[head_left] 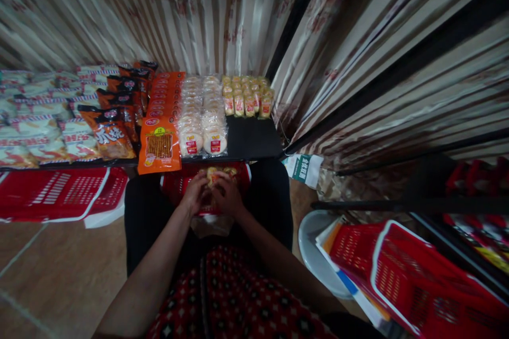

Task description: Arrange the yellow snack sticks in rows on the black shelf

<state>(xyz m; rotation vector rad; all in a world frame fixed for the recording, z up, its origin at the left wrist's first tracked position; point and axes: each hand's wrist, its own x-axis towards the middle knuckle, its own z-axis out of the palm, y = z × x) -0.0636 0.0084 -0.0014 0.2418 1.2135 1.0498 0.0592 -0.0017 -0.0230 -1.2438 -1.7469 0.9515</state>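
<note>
- The black shelf runs in front of the seated person and serves as the landmark.
- Just below its front edge, the left hand has its fingers curled around a small yellow-wrapped snack.
- The right hand grips the same snack from the other side, fingertips close to those of the left.
- The snack is therefore on the near side of the shelf, above a red basket set between the person's knees; more yellow packets seem to lie beside the fingers, though they are too blurred to count.
- Toward the shelf's right end stand rows of small yellow packets, with bare black surface in front of them.
- Left of those on the shelf come clear-wrapped round crackers, then orange packets whose front one juts past the shelf edge.
- Farther left on the shelf are black-and-orange bags and white packs.
- Behind the shelf hangs a patterned curtain.
</note>
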